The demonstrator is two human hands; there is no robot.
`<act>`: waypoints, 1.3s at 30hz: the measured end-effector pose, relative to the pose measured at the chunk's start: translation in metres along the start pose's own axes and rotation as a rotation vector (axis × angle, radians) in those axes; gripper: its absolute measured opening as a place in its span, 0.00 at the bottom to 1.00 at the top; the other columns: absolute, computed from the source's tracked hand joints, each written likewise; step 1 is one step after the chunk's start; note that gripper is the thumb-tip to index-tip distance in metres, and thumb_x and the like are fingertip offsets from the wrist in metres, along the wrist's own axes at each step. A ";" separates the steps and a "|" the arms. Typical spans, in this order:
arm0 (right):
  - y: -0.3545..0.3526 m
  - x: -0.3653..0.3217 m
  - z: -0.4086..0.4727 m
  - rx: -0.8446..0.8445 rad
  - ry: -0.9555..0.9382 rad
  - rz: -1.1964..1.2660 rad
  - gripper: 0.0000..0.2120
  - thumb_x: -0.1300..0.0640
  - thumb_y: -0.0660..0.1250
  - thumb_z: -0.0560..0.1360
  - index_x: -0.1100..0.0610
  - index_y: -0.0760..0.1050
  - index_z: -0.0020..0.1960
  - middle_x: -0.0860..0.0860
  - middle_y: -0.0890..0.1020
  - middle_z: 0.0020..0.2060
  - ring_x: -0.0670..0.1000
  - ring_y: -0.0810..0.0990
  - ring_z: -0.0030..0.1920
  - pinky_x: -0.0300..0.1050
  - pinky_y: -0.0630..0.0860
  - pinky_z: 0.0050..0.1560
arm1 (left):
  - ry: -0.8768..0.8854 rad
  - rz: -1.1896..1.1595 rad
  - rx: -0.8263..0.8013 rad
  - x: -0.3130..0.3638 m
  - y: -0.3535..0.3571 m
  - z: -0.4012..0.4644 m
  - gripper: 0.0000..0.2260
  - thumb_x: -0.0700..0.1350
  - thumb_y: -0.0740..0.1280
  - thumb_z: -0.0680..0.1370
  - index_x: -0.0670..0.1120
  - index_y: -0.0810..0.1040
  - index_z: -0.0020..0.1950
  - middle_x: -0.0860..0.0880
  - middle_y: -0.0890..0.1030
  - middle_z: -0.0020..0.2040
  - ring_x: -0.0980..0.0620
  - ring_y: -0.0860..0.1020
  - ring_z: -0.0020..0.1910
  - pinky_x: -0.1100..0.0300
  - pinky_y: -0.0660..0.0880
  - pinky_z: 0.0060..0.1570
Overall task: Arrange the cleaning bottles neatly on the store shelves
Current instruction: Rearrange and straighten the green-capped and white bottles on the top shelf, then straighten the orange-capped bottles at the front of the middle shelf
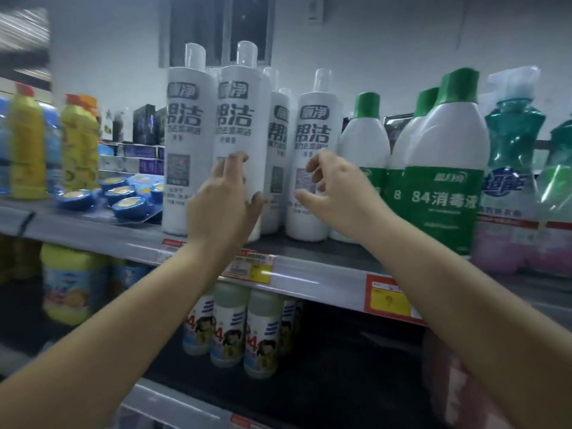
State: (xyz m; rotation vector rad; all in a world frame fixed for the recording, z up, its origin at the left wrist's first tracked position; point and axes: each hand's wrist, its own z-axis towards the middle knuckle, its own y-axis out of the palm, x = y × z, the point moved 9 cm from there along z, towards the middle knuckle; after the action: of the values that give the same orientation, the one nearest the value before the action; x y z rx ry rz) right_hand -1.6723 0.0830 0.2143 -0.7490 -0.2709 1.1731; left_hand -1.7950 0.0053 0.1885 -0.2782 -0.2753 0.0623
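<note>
Several tall white cleaning bottles with clear caps stand on the upper shelf (309,275). My left hand (221,205) rests on the front of the second white bottle (240,119), fingers spread on its label and thumb at its right side. Just left of it stands another white bottle (187,131). My right hand (335,193) hovers open in front of the shorter-looking white bottle (315,134), fingers curled and apart, and I cannot tell if it touches. A further white bottle (278,144) stands behind, between the two hands.
Green-capped disinfectant bottles (445,168) stand to the right, then teal spray bottles (510,168). Yellow bottles (79,140) and blue round packs (123,196) lie at the left. Small bottles (230,329) fill the lower shelf. Price tags (388,297) hang on the shelf edge.
</note>
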 end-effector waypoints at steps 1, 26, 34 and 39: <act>0.013 -0.004 0.004 -0.026 -0.001 0.013 0.15 0.52 0.66 0.74 0.58 0.68 0.56 0.53 0.75 0.51 0.52 0.74 0.50 0.47 0.73 0.52 | 0.043 0.001 -0.014 -0.003 0.000 -0.001 0.20 0.47 0.65 0.74 0.45 0.67 0.64 0.44 0.76 0.55 0.42 0.77 0.45 0.54 0.70 0.38; 0.084 -0.033 -0.021 0.100 0.054 -0.046 0.34 0.52 0.66 0.74 0.56 0.54 0.74 0.54 0.69 0.69 0.54 0.66 0.69 0.50 0.65 0.69 | 0.410 -0.180 -0.031 -0.040 -0.004 -0.038 0.15 0.37 0.66 0.74 0.37 0.76 0.60 0.41 0.80 0.46 0.40 0.76 0.47 0.52 0.72 0.47; 0.134 -0.067 -0.134 0.228 -0.381 -0.274 0.13 0.62 0.63 0.72 0.61 0.69 0.57 0.62 0.79 0.56 0.57 0.71 0.59 0.49 0.66 0.65 | 0.528 -0.121 0.057 -0.071 -0.004 -0.119 0.08 0.40 0.64 0.76 0.40 0.80 0.52 0.43 0.81 0.45 0.49 0.72 0.48 0.54 0.67 0.49; 0.179 -0.028 -0.162 0.098 -0.144 -0.230 0.12 0.61 0.66 0.70 0.56 0.69 0.53 0.56 0.80 0.48 0.56 0.77 0.48 0.46 0.69 0.52 | 0.498 -0.134 -0.193 -0.097 0.034 -0.161 0.06 0.40 0.61 0.74 0.41 0.76 0.47 0.42 0.80 0.42 0.43 0.75 0.42 0.53 0.68 0.40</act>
State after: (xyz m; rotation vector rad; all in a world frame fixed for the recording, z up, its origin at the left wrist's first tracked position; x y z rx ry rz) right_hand -1.7239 0.0278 -0.0167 -0.5333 -0.4058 1.0151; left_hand -1.8446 -0.0137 0.0048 -0.4550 0.1965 -0.1660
